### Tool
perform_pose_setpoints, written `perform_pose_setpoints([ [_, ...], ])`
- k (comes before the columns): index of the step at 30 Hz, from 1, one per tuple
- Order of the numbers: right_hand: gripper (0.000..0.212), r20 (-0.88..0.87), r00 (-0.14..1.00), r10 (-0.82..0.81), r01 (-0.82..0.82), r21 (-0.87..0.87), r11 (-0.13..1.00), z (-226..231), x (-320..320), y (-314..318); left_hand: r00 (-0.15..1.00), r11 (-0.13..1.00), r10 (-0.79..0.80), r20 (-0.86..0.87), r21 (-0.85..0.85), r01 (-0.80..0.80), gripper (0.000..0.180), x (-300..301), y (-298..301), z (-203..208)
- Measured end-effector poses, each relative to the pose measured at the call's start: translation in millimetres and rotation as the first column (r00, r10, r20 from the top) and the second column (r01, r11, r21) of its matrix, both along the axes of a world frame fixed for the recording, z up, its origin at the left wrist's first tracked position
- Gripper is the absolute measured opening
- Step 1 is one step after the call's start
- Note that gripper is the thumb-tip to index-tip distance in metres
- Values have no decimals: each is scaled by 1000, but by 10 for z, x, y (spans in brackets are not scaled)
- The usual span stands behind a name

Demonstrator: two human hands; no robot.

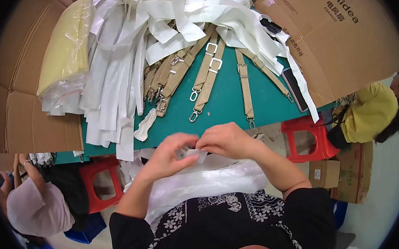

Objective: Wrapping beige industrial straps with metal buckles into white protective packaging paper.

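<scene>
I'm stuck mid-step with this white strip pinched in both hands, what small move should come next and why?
Probably pull the white strip free with the right hand: both hands pinch its end, the left hand close beside, and the rest lies bunched in the lap.

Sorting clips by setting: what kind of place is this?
Likely a small packing or assembly workshop: tan straps with metal clips and white strips piled on a green table, cardboard boxes around.

I'm pinching a thin, glossy clear plastic sleeve (197,154), smooth and crinkling. The surface (225,102) is showing matt green. Tan woven webbing straps (209,75) are lying there with shiny metal buckles (211,48), beside matt white cloth strips (113,84) and rough brown cardboard (337,36).
</scene>
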State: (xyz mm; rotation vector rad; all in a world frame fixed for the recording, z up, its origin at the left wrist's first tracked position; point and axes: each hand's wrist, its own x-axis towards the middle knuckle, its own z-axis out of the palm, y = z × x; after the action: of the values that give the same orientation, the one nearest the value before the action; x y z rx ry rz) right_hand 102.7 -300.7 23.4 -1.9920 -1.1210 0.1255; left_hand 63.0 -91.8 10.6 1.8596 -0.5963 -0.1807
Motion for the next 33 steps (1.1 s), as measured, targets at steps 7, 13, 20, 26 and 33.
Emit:
perform_pose_setpoints([
  [7, 53, -22, 819, -573, 479, -522, 705, -118, 1130, 587, 860, 918, 250, -444, -174, -357, 9, -242, -76, -317],
  [13, 43, -538, 587, -605, 401, -456, 795, -288, 1444, 711, 835, 868, 389, -390, -148, -474, 9, -282, 76, -372],
  [20, 29, -975, 224, 18, 465, 123, 877, 38, 679, 110, 850, 897, 382, -363, -75, -436, 10, -299, 37, -374],
  [26, 27, -899, 434, 67, 457, 283, 843, 254, 90, -36, 872, 920, 333, -359, -80, -384, 13, -350, -122, -331],
  [33, 26, -752, 647, 130, 374, 461, 805, 235, -41, -29, 913, 937, 333, -237, -22, -347, 17, -398, -293, -256],
])
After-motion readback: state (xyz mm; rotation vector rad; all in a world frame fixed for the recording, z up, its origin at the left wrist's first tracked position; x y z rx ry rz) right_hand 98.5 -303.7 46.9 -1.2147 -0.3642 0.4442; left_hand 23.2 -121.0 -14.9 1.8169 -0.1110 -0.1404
